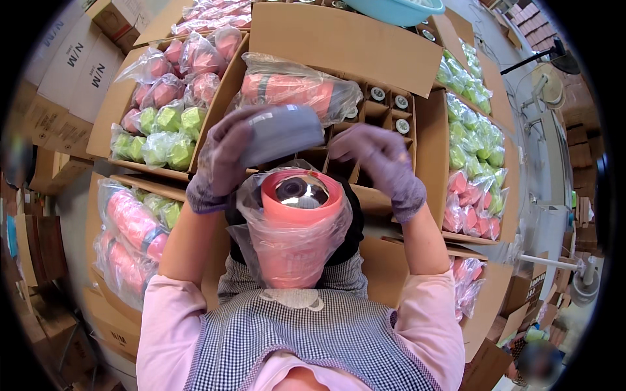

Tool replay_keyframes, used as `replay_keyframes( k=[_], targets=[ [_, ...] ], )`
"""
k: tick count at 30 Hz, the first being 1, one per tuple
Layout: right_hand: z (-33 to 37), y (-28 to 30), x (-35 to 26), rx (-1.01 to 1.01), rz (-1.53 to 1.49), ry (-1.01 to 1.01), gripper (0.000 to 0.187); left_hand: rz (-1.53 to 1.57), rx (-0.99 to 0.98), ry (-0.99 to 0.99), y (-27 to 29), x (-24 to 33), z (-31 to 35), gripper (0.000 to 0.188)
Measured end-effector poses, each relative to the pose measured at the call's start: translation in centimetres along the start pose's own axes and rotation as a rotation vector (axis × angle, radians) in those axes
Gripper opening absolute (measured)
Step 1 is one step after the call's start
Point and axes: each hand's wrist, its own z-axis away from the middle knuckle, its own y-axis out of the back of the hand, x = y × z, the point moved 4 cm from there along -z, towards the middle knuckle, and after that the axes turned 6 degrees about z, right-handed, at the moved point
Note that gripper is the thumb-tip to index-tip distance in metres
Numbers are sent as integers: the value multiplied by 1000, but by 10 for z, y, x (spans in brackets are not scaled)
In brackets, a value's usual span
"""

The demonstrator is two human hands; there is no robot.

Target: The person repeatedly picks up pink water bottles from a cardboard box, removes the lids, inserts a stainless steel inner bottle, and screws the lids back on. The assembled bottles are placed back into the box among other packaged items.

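My left hand [225,146], in a purple-grey knit glove, is closed on a smooth grey cup-shaped lid [282,135], tilted and slightly blurred. My right hand [378,153], gloved alike, hovers to the right of the lid, apart from it; its bent fingers are smeared by motion. Below and between my hands, a pink flask [293,251] stands upright at my lap inside a clear plastic bag [244,244]. A shiny, mirror-like round surface [301,191] shows within its open pink rim. Behind the lid, a bagged pink flask [287,91] lies across a divided carton [365,182].
Several silver-capped bottles [402,126] stand in the carton's compartments. Cartons of bagged pink and green pieces flank me on the left [156,130] and right [473,156]. More bagged pink flasks [130,221] lie at the near left. A light-blue basin [394,10] sits at the far edge.
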Motion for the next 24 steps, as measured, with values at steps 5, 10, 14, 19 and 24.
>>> replay_keyframes(
  k=[5, 10, 14, 19, 24],
  targets=[
    [3, 1, 47, 159, -371, -162, 54, -223, -261, 137, -27, 17, -6, 44],
    [-8, -22, 43, 42, -497, -157, 68, -378, -267, 159, -45, 26, -3, 44],
    [-14, -41, 33, -165, -667, -117, 76, -533, -277, 86, -63, 26, 1, 41],
    [-4, -44, 30, -78, -82, 178, 44, -808, -326, -2, -79, 35, 6, 39],
    [-4, -44, 30, -44, 76, 183, 43, -658, -354, -11, -75, 34, 0, 40]
  ],
)
